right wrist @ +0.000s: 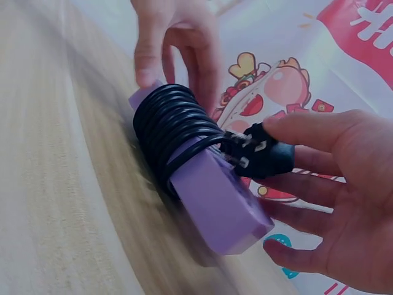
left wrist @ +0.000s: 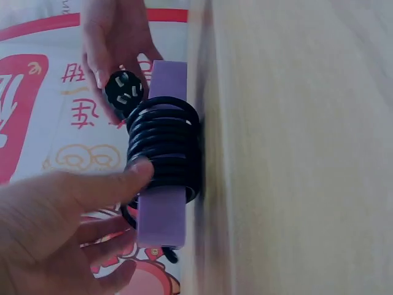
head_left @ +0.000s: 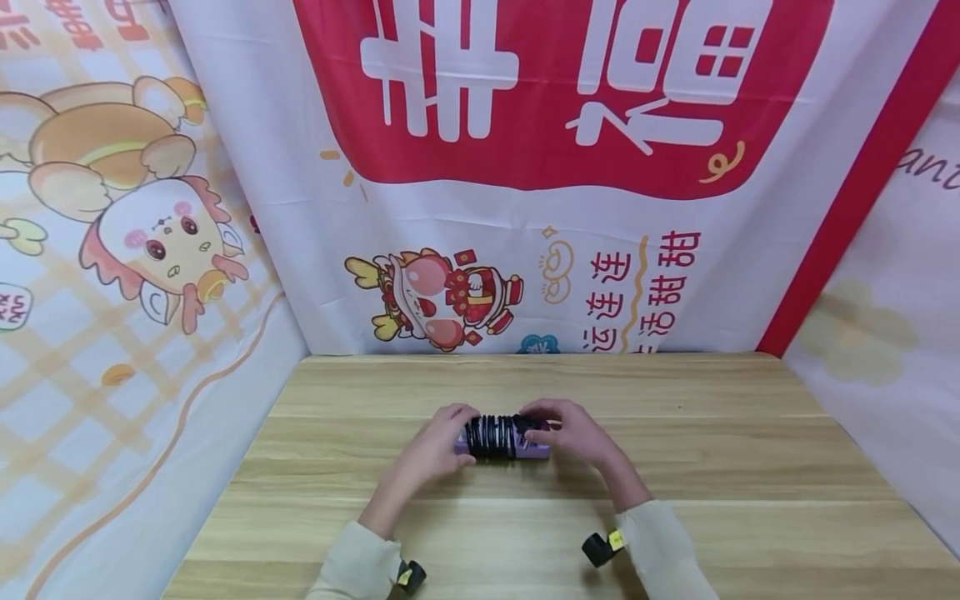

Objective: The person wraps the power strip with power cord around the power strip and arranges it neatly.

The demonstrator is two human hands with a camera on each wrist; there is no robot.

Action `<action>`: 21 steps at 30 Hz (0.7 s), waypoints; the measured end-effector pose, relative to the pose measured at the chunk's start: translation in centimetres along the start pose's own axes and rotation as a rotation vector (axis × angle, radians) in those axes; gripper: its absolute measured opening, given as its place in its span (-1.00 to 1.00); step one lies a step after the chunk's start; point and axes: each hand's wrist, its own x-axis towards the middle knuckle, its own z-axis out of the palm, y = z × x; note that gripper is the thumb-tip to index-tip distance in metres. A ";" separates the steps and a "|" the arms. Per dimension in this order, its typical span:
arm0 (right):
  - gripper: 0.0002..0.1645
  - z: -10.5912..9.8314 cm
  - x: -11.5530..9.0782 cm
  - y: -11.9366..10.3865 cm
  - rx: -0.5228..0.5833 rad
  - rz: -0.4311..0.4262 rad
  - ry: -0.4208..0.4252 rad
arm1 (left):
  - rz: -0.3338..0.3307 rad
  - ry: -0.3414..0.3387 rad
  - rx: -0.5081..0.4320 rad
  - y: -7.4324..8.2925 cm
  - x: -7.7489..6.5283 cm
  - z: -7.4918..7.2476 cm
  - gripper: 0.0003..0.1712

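A purple power strip (head_left: 537, 452) lies on the wooden table (head_left: 675, 500) with its black cable (head_left: 491, 436) wound in a tight coil round its middle. My left hand (head_left: 442, 442) grips the strip's left end, thumb (left wrist: 136, 172) on the coil (left wrist: 164, 138) and fingers behind the purple body (left wrist: 163, 215). My right hand (head_left: 570, 429) pinches the black three-pin plug (right wrist: 265, 158) at the cable's free end, just above the strip's right half (right wrist: 224, 203). In the right wrist view the left hand (right wrist: 175, 46) sits beyond the coil (right wrist: 172, 126). In the left wrist view the right hand (left wrist: 113, 43) holds the plug (left wrist: 124, 92).
Printed cloth banners (head_left: 525, 167) hang close behind the table and along both sides. Bare tabletop lies all round the hands. Small black devices (head_left: 597, 548) sit at both cream sleeves near the front edge.
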 end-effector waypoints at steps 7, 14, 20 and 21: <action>-0.60 0.2 0.0 0.0 -0.038 0.004 -0.005 | -0.010 0.023 -0.032 -1.3 -0.4 -0.1 -0.25; -0.62 0.3 -0.1 -0.4 -0.075 0.030 0.058 | -0.001 0.046 -0.025 -1.4 0.0 -0.1 -0.33; -0.61 0.3 0.0 -0.4 -0.063 0.025 0.092 | 0.002 0.056 0.069 -1.0 0.6 0.0 -0.36; -0.61 0.3 0.0 -0.3 -0.056 0.032 0.099 | 0.003 0.054 0.079 -1.0 0.7 0.1 -0.36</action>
